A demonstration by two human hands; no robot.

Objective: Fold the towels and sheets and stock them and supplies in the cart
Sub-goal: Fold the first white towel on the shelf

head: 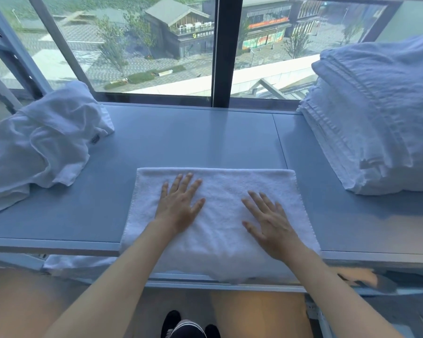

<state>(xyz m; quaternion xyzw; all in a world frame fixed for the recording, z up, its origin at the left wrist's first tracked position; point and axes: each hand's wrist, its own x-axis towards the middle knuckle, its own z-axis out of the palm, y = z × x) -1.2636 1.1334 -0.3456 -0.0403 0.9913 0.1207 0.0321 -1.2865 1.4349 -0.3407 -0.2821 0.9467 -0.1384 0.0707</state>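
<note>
Both hands — left hand [178, 206], right hand [269, 223] — flat on towel [220, 189].

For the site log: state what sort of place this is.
Probably a hotel linen or housekeeping area on an upper floor: a stack of folded linens, a crumpled white pile, and a window overlooking rooftops.

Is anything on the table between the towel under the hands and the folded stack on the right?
Nothing visible. Both hands, left and right, lie flat on the towel, and bare tabletop separates it from the folded stack.
</note>
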